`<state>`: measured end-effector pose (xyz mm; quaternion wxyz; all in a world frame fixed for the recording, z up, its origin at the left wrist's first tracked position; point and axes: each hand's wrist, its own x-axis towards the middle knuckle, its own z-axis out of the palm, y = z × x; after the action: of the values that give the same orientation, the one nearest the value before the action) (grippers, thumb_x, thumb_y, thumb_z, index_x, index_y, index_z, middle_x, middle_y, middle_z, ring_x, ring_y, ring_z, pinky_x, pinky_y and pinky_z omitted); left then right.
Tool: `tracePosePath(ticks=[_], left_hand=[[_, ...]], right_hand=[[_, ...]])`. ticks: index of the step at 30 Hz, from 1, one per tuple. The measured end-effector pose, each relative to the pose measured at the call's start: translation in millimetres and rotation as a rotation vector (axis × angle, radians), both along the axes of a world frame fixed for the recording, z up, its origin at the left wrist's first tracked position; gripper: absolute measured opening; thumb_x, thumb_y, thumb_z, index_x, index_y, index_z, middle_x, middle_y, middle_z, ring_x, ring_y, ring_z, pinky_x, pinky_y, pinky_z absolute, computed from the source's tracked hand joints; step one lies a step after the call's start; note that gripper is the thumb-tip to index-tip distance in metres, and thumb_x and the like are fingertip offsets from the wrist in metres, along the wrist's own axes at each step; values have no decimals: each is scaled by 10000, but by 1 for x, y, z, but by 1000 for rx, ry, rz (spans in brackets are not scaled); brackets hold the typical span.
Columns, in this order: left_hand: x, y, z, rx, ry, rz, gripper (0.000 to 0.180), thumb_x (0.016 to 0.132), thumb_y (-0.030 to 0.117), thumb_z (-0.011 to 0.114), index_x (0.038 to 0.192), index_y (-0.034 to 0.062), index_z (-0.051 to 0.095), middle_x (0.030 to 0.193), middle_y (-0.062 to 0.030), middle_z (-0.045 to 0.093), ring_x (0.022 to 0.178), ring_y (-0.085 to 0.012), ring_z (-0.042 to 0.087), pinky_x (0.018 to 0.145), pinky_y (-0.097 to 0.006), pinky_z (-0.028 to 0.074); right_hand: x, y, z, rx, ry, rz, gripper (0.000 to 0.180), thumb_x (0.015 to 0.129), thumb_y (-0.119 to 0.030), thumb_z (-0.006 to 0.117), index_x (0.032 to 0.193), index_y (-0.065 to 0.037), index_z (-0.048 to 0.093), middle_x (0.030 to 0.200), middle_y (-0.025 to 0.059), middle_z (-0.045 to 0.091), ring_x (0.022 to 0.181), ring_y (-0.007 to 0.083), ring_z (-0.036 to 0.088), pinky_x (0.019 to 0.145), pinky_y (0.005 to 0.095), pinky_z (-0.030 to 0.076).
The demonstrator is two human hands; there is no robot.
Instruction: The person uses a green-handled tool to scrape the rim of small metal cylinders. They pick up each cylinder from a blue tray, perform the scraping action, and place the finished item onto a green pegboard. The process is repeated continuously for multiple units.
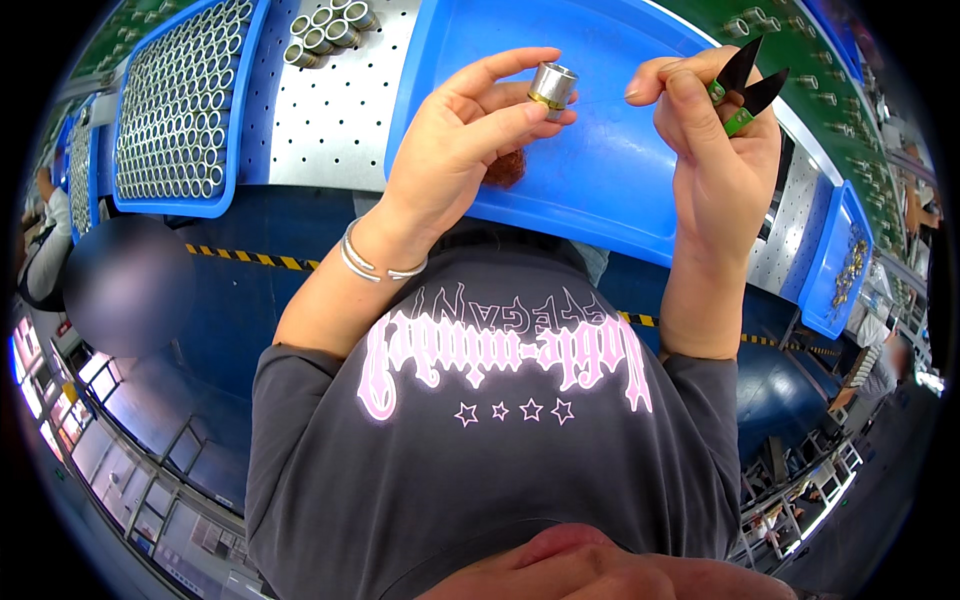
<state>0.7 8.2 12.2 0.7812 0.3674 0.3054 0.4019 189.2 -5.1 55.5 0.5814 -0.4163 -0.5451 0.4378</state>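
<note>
My left hand [445, 135] pinches a short silver metal sleeve [555, 80] with a yellowish band round its lower end, held above a large blue tray [610, 195]. Across from it, my right hand [715, 140] is closed round small scissors [765, 92] with green handles. Their dark blades stick out past the knuckles, parted and pointing up and right. The thumb and forefinger of that hand are bent together toward the sleeve; any fine strand between them is too faint to make out. A reddish-brown clump [505, 168] lies in the tray, partly hidden by my left hand.
Left of the tray, several loose metal sleeves [325, 32] stand on a perforated metal table [340, 110]. A blue crate [232, 165] packed with rows of sleeves lies farther left. A smaller blue tray [825, 300] with small brass-coloured pieces is at right.
</note>
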Motion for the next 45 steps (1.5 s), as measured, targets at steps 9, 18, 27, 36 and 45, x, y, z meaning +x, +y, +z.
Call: tracePosePath(ticks=[9, 18, 27, 36, 45], left_hand=[[1, 0, -2, 95, 68, 13, 434, 838, 57, 594, 1244, -19, 462, 1068, -160, 611, 997, -226, 606, 891, -303, 465], [1, 1, -3, 96, 114, -4, 432, 854, 85, 586, 1256, -12, 462, 1081, -164, 605, 998, -218, 604, 885, -290, 467], [2, 5, -7, -11, -49, 113, 420, 878, 110, 577, 1259, -7, 447, 1092, -161, 600, 983, -214, 606, 879, -299, 480], [3, 3, -9, 43, -18, 115, 422, 869, 93, 584, 1259, 3, 450, 1076, -140, 602, 981, -195, 605, 869, -287, 489], [4, 2, -9, 73, -1, 105, 431, 858, 106, 604, 1255, 16, 461, 1076, -137, 605, 977, -191, 606, 869, -290, 485]], right_hand=[[-7, -1, 8, 26, -41, -5, 60, 867, -53, 545, 878, 5, 538, 819, 168, 627, 504, 37, 317, 474, 184, 259], [-8, 11, 6, 39, 31, -53, 178, 922, -121, 487, 1013, 17, 552, 894, 174, 629, 496, 17, 280, 474, 176, 246], [-9, -4, -22, -63, -555, -77, 230, 755, -153, 711, 949, -43, 653, 849, 79, 663, 770, 158, 640, 681, 244, 491], [-11, -7, -25, -4, -632, -126, 150, 753, -136, 698, 867, -40, 687, 840, 103, 683, 754, 210, 660, 664, 265, 502], [-9, -8, -25, 2, -637, -118, 143, 758, -139, 695, 861, -39, 690, 832, 102, 684, 741, 209, 661, 642, 264, 500]])
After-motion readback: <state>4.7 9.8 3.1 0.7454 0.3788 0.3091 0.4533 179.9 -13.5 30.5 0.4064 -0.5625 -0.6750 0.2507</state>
